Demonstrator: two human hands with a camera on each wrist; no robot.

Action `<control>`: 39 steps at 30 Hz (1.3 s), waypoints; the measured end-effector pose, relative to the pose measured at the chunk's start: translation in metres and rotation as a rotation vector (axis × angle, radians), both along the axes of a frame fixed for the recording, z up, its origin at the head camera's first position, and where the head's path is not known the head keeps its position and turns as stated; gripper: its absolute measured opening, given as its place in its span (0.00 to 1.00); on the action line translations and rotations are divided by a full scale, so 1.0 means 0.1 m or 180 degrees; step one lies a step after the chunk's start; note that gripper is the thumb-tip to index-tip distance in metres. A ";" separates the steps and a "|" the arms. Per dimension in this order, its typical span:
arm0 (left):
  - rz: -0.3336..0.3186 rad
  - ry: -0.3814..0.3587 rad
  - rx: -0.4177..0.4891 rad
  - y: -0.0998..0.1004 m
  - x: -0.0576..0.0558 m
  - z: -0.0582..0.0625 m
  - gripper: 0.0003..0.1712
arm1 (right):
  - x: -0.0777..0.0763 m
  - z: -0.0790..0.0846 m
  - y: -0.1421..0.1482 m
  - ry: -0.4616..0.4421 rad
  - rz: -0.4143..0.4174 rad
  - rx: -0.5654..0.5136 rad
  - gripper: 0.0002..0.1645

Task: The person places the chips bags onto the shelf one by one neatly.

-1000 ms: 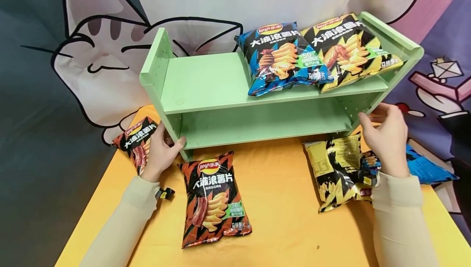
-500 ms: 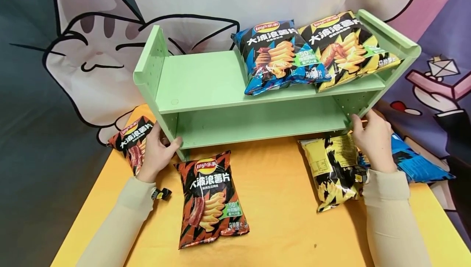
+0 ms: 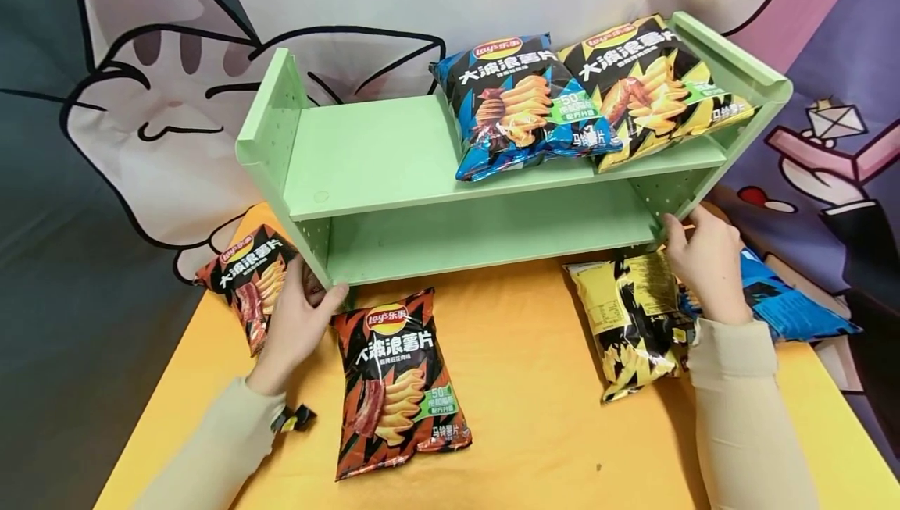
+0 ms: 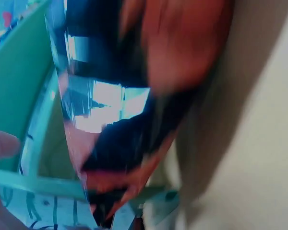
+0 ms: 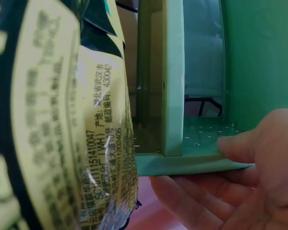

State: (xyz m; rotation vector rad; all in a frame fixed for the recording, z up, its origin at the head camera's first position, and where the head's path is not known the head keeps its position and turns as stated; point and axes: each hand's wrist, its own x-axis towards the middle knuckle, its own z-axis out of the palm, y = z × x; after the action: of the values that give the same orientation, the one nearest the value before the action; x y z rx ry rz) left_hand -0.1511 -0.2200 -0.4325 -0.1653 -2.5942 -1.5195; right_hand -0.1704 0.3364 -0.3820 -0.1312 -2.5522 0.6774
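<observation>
Yellow-orange sheeting faces the bench [image 3: 534, 416], which fills the foreground. Near its far edge is a two-tier green rack [image 3: 380, 151], held at both ends; whether its feet bear fully on the bench cannot be told.

Bags, next in size: a blue bag [image 3: 527, 108] and a yellow bag [image 3: 643, 92] recline on the upper tier, the blue overlapping the yellow. On the bench, a red bag [image 3: 399, 385] lies face up before the rack, another red one [image 3: 246, 279] outside its left end, and a yellow packet [image 3: 622, 322] and a second blue bag [image 3: 798, 299] by its right end.

Right grip [image 3: 706, 264]: clamped on the end panel, thumb inside, fingers outside. Left grip [image 3: 291, 322]: curled about the opposite panel's lower corner, fingertips hidden; its wrist view is blurred.

Change noted: over the last half second the left grip has dropped towards the foot of the panel. Judged a shift of hold on the rack; uneven lifting could slide the two upper bags.

Smallest item: a dark speck [image 3: 598, 467] on the bench.
</observation>
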 end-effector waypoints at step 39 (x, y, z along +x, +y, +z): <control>-0.0588 -0.1065 -0.1238 0.74 0.82 -0.27 0.73 | 0.00 -0.01 -0.01 0.0061 0.0041 0.0012 0.21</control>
State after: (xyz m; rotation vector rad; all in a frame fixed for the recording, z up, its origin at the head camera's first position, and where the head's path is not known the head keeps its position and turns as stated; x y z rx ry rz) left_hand -0.0689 -0.1455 -0.4590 -0.2083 -3.2059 -1.1539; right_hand -0.1704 0.3354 -0.3828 -0.1066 -2.5381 0.6756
